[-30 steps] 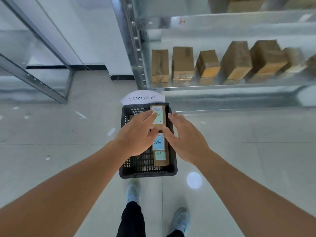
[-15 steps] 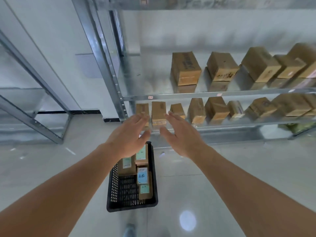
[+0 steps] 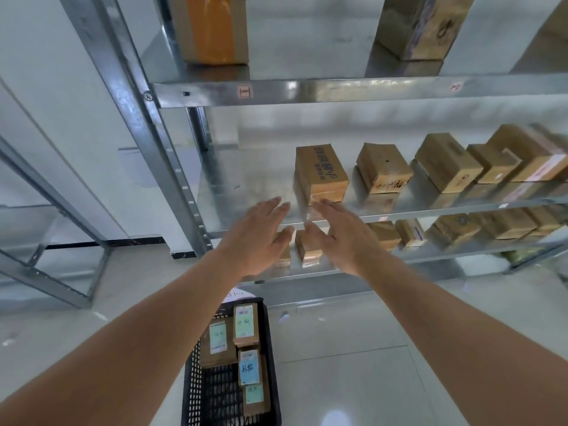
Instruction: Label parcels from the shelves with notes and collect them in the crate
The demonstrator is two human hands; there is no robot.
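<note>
Both my hands are raised toward the metal shelving, fingers straight and holding nothing. My left hand and my right hand hover side by side just below a brown cardboard parcel at the left end of the middle shelf. Neither hand touches it. On the floor below stands the black crate, holding several flat parcels with green and blue notes on them.
More cardboard parcels line the middle shelf to the right, and others sit on the lower shelf behind my hands. The top shelf carries an orange-taped box. A steel upright stands left; a second rack frame farther left.
My hands have lifted out of the crate and up to the middle shelf, leaving a labelled parcel in the crate. My view has tilted upward from the floor to the shelves.
</note>
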